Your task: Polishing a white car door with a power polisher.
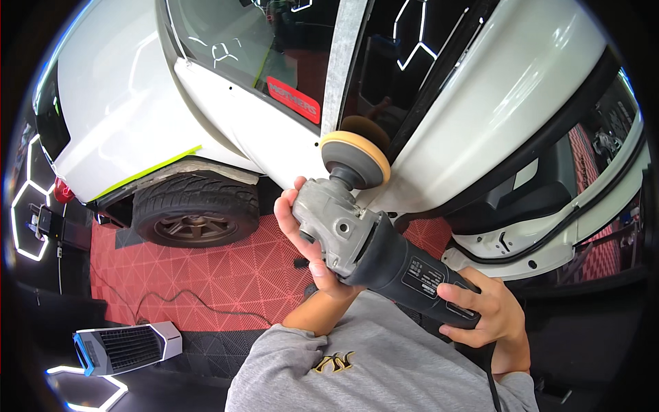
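A rotary polisher (391, 261) with a black body and a silver metal head lies across my front. My right hand (491, 309) is wrapped round the rear end of its body, where a black cord hangs down. Round the metal head, my left hand (309, 240) grips from the left side. The yellow-edged polishing pad (355, 156) faces the glossy black door pillar (374, 103) of a white car, and its reflection shows there. Whether the pad touches the surface I cannot tell. A pale grey strip (336, 75) runs up beside the dark window glass.
A door (542, 185) stands open at the right. On the left are the front wheel (195, 209) and yellow-green tape (147, 173) along its arch. A cord (206, 305) crosses the red tiled floor (261, 275), near a grey-and-blue boxed machine (127, 349).
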Available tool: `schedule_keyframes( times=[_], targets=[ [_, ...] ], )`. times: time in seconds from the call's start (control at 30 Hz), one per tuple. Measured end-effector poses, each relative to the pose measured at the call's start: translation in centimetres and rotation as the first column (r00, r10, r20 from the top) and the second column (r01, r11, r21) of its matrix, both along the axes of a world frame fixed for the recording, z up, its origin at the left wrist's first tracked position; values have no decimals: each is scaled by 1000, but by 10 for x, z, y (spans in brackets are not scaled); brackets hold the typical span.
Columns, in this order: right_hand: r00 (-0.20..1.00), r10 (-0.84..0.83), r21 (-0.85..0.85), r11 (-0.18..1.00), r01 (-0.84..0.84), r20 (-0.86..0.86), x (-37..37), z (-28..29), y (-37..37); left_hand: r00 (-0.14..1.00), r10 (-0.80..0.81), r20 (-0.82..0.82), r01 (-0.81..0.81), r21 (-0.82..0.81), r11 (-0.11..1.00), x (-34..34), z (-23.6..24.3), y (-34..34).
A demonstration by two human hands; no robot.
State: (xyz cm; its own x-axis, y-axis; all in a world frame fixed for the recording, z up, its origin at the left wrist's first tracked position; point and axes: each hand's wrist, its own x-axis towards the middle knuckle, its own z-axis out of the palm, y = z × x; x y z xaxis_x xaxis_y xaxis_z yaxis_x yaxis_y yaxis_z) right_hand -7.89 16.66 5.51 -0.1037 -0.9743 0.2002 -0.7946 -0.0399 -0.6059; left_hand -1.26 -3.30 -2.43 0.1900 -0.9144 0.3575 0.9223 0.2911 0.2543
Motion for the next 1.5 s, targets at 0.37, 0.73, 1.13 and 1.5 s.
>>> schedule_keyframes(
  times=[0.37,0.73,1.13,1.5],
  targets=[
    [987,135,-362,928,-93,92,1,5,-5,983,-43,178,73,-171,983,13,56,-14],
    [993,20,-143,990,-3,115,20,0,-8,957,-158,242,150,52,987,32,48,-15],
    [941,213,-488,871,-61,263,20,-65,-4,922,-157,353,190,-60,980,39,63,-15],
    [989,75,-576,818,13,128,17,-40,-25,961,-33,274,105,-253,962,25,99,-35]
  ],
)
